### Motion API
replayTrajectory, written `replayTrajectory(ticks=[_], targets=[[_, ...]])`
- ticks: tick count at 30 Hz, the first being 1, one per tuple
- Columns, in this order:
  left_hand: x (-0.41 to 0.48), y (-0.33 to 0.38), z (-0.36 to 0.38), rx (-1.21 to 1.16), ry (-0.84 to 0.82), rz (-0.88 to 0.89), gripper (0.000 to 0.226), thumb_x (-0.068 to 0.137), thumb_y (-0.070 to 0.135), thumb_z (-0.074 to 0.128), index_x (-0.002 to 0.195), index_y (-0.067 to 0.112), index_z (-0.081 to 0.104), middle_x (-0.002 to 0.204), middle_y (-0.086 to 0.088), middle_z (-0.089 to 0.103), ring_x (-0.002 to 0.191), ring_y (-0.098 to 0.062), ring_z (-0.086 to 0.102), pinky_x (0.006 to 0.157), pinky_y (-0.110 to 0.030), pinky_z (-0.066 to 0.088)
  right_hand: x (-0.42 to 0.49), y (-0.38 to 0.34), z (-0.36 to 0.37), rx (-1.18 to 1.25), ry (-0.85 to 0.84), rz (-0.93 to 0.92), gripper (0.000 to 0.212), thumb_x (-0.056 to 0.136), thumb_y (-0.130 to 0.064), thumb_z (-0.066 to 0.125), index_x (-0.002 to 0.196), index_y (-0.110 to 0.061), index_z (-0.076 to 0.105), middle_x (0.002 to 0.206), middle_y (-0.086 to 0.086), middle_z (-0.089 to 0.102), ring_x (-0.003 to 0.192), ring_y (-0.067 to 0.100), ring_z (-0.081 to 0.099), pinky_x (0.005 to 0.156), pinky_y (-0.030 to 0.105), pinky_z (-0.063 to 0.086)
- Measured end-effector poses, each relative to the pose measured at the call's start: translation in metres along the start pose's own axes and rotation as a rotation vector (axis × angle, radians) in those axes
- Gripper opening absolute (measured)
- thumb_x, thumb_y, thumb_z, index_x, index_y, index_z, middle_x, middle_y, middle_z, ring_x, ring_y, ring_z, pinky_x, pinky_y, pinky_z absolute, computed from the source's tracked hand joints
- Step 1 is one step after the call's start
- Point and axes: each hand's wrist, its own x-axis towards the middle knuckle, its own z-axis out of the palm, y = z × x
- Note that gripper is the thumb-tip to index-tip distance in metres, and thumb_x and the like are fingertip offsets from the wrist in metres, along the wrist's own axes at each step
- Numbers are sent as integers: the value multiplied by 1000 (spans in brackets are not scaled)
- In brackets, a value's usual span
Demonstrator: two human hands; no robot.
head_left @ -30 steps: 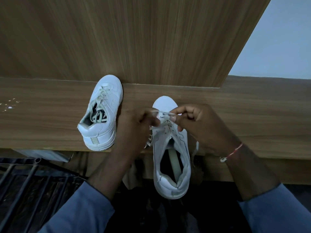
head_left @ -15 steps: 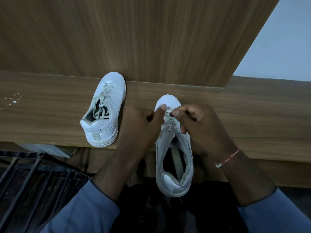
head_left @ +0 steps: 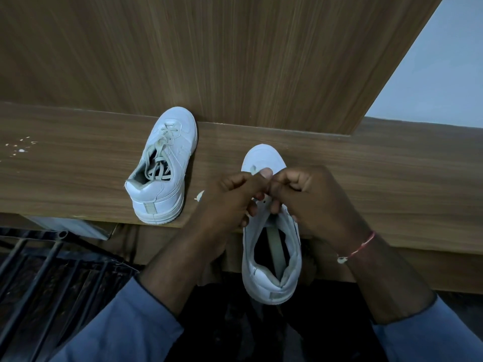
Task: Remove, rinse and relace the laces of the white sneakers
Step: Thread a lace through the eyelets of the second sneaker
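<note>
Evidently only the head view serves. The near white leather sneaker (head_left: 271, 283) lies toe-first on the brown wood-grain bench (head_left: 392, 178), its heel hanging out past the front edge. The left hand (head_left: 230, 194) pinches a short end of pale flat lace (head_left: 253, 169) at the toe-end eyelets. The right hand (head_left: 313, 197) is curled tight against it, seemingly on the same lace, though its fingers hide the grip. The upper eyelets look bare, so this is probably the last of the unlacing; next comes a steady pull clear of the eyelets. The second white sneaker (head_left: 167, 163), laced, stands to the left, toe against the upright wooden panel (head_left: 209, 61). Bare bench lies to the right.
</note>
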Motion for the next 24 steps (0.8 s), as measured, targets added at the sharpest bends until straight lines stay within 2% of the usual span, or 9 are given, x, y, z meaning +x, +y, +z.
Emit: replayTrajectory(ticks=[2, 6, 9, 11, 15, 18, 20, 22, 24], targets=[[1, -1, 2, -58, 51, 82, 37, 89, 31, 63, 90, -6, 67, 68, -8, 55, 49, -12, 42, 41, -20, 31, 0, -1, 1, -9, -45, 2, 16, 95, -21, 62, 85, -14, 72, 61, 0, 68, 44, 2, 50, 47, 14, 38], [11, 1, -14, -108, 198, 152, 29, 90, 28, 62, 85, 1, 70, 68, -6, 59, 53, -15, 45, 45, -23, 36, -1, 3, -4, 32, -98, 30, 18, 100, -13, 52, 101, -16, 70, 74, 1, 72, 45, 6, 50, 48, 15, 40], [6, 3, -10, -82, 95, 97, 29, 91, 27, 61, 91, -2, 69, 65, 2, 64, 52, -10, 51, 45, -20, 38, -3, 4, -3, 17, -52, 13, 18, 99, -15, 55, 96, -15, 72, 78, -1, 74, 48, 9, 54, 50, 16, 42], [2, 1, -2, -45, 46, 102, 20, 90, 20, 63, 82, 2, 69, 60, 5, 65, 48, -4, 55, 42, -12, 37, -2, 5, 1, -20, 25, -16, 16, 95, -18, 61, 88, -15, 75, 74, -3, 74, 52, 8, 59, 54, 20, 46], [3, 0, 1, -91, 107, 131, 17, 92, 12, 61, 88, -3, 67, 70, -7, 69, 51, -5, 60, 41, -11, 39, -1, 9, 5, -74, 126, -52, 6, 87, -22, 73, 91, -21, 78, 77, -13, 73, 66, 9, 67, 65, 26, 52], [8, -3, -7, -63, 157, 105, 20, 94, 12, 58, 91, -6, 66, 77, -16, 71, 62, -15, 66, 48, -19, 50, -5, 9, -4, -236, 77, -28, 17, 83, -27, 76, 98, -33, 71, 74, -24, 65, 61, -2, 58, 59, 10, 40], [9, -8, -9, 2, 143, 84, 15, 92, 7, 60, 86, -5, 66, 75, -17, 71, 64, -21, 65, 56, -23, 54, -13, 8, -10, -389, -31, 8, 27, 80, -28, 76, 103, -38, 66, 83, -23, 59, 73, -12, 55, 60, 7, 36], [8, -11, -9, 56, 118, 65, 11, 89, 5, 64, 83, -4, 66, 69, -13, 70, 60, -18, 65, 53, -21, 53, -23, 6, -8, -483, -116, 30, 37, 81, -23, 72, 111, -40, 58, 95, -23, 57, 85, -11, 55, 65, 8, 39], [6, -13, -10, 124, 109, 78, 10, 86, 7, 69, 79, 0, 67, 66, -10, 70, 55, -11, 64, 47, -14, 45, -27, 5, 2, -585, -98, -4, 40, 83, -19, 65, 117, -37, 52, 104, -18, 58, 91, 1, 58, 74, 22, 48]])
